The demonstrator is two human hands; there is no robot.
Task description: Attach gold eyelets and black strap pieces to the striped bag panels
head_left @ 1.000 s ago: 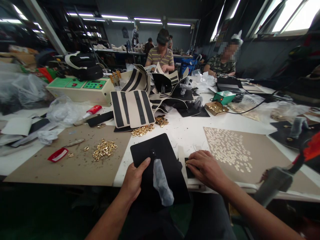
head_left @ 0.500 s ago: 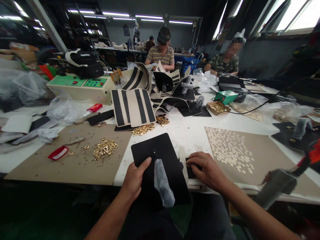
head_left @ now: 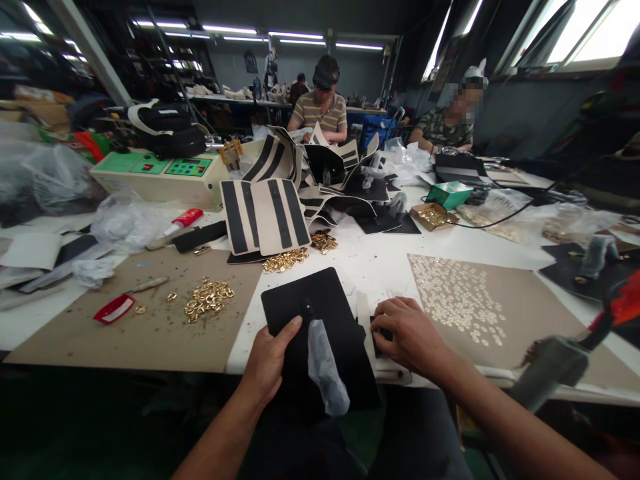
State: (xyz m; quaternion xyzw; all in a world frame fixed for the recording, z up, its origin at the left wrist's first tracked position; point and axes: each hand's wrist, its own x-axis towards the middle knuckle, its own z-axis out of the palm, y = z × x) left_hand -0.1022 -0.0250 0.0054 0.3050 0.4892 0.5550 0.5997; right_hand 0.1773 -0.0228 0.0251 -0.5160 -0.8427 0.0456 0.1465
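Clasping black panel (head_left: pixel 345 333) by left edge in left hand (head_left: pixel 267 360), with thumb pressed on top, across front edge of white table (head_left: pixel 370 260). Resting curled right hand (head_left: pixel 411 333) at dark piece (head_left: pixel 383 333) just beside panel; unable to tell whether pinching anything.

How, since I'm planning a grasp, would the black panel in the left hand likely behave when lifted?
The black panel is probably stiff: it looks flat with the left hand gripping one edge. Its plastic-wrapped strap might swing, seeming fixed only near the top.
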